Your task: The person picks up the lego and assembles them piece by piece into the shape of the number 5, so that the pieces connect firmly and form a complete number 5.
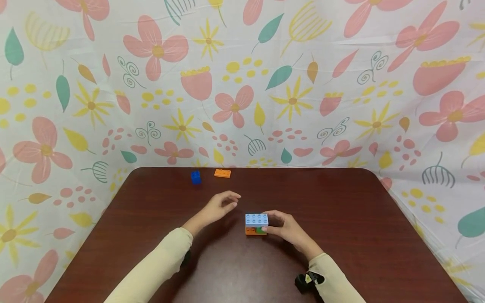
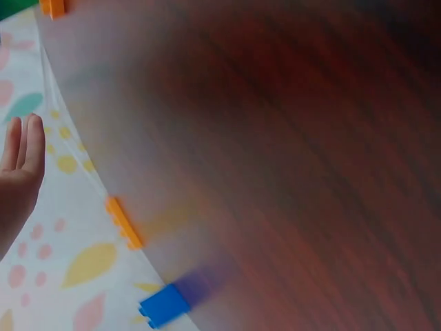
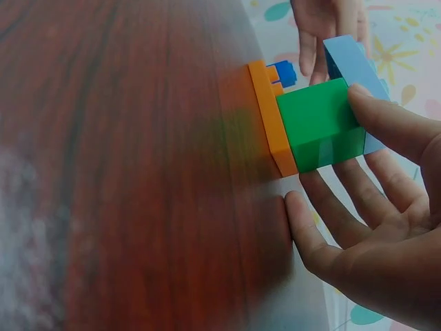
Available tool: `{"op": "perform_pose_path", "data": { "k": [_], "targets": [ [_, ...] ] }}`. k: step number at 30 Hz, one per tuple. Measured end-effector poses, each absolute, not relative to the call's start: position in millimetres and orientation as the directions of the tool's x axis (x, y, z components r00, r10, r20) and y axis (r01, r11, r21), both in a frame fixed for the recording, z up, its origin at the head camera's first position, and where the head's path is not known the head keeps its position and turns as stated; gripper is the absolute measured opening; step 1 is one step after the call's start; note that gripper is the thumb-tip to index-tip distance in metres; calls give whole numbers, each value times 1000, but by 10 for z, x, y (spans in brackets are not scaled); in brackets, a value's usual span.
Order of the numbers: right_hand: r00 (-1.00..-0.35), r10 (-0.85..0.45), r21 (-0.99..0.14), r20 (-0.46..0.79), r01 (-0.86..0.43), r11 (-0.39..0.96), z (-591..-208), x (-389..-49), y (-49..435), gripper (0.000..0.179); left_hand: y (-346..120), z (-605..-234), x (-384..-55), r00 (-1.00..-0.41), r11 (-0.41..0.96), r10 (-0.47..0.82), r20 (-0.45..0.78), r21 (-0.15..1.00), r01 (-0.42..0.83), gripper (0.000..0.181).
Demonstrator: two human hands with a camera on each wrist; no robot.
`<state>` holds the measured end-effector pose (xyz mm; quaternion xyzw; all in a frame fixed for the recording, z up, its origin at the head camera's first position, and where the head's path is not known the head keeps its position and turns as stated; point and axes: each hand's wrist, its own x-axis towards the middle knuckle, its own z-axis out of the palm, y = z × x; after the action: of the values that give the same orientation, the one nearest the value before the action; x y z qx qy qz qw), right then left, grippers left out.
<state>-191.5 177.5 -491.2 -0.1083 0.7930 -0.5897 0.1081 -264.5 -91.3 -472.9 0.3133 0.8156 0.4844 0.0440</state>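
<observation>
A stack of toy building blocks stands on the table: an orange plate (image 1: 251, 231) at the bottom, a green block (image 3: 320, 121) on one end of it and a light blue plate (image 1: 256, 219) on top. My right hand (image 1: 289, 231) holds the stack from its right side. The thumb (image 3: 393, 124) presses the green block near the light blue plate, and the other fingers reach behind. To the upper left of the stack, my left hand (image 1: 217, 207) hovers with loosely bent fingers and nothing in it.
Near the table's back edge lie a blue block (image 1: 195, 177) and, right of it, a flat orange plate with studs (image 1: 222, 173). The dark brown table (image 1: 322, 189) meets a flower-patterned cloth (image 1: 235, 139) behind it.
</observation>
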Motion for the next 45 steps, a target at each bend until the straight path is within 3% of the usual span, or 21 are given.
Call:
{"op": "perform_pose_path", "data": {
  "k": [10, 19, 34, 45],
  "targets": [
    [-945, -322, -958, -47, -48, 281, -4929, -1925, 1791, 44, -1205, -4742, -2893, -879, 364, 384, 282, 829, 425, 24],
    [-944, -327, -959, -51, -45, 280, -4944, -1935, 1799, 43, -1432, -4742, -3099, -952, 456, 234, 197, 843, 286, 31],
    [-944, -324, -960, -54, -41, 278, -4938, -1926, 1800, 43, -1653, -4681, -3296, -961, 492, 44, 273, 831, 259, 33],
    [-942, -329, -964, -74, -17, 266, -4926, -1930, 1802, 44, -1794, -4711, -3361, -964, 486, -67, 259, 852, 195, 34]
  ]
}}
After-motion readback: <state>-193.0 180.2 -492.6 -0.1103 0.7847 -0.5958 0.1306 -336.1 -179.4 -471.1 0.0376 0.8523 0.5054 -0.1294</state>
